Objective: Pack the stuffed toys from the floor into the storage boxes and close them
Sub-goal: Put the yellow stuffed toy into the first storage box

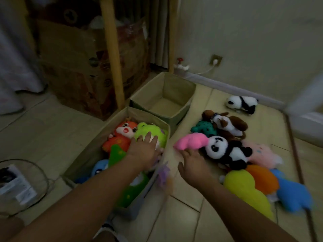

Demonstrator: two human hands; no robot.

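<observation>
dim room, pale tiled floor (43, 130), with a cream padded mat (197, 105) spread against the far wall. two beige fabric storage boxes stand side by side at the mat's left edge, both with tops open. the far storage box (180, 84) shows only its bare bottom. the near storage box (83, 158) holds several stuffed toys: an orange plush animal (122, 135) toward its far left corner, a lime green plush frog (150, 130) at its far right corner, a dark green plush (117, 152) in the middle, a blue plush (99, 168) by its left wall.

the person's left hand (143, 151) reaches into the near box, fingers straight and spread, palm down, pressing on the lime frog and the toys beneath. the right hand (192, 165) is over the mat just right of that box, fingers extended and loose, fingertips touching the underside of a pink plush toy (190, 141); no grip is formed.

remaining toys lie on the mat in a cluster: a black and white plush panda (225, 151) just beside the pink one, a teal spotted plush (204, 130), a brown and white plush dog (229, 124), a pale pink plush (262, 154), a yellow plush (244, 187), an orange plush (264, 179) and a bright blue plush (293, 193) toward the near edge. a second small panda (243, 103) lies apart near the mat's far edge.

a brown cardboard carton (78, 67) and a wooden post (111, 55) stand behind the boxes.
</observation>
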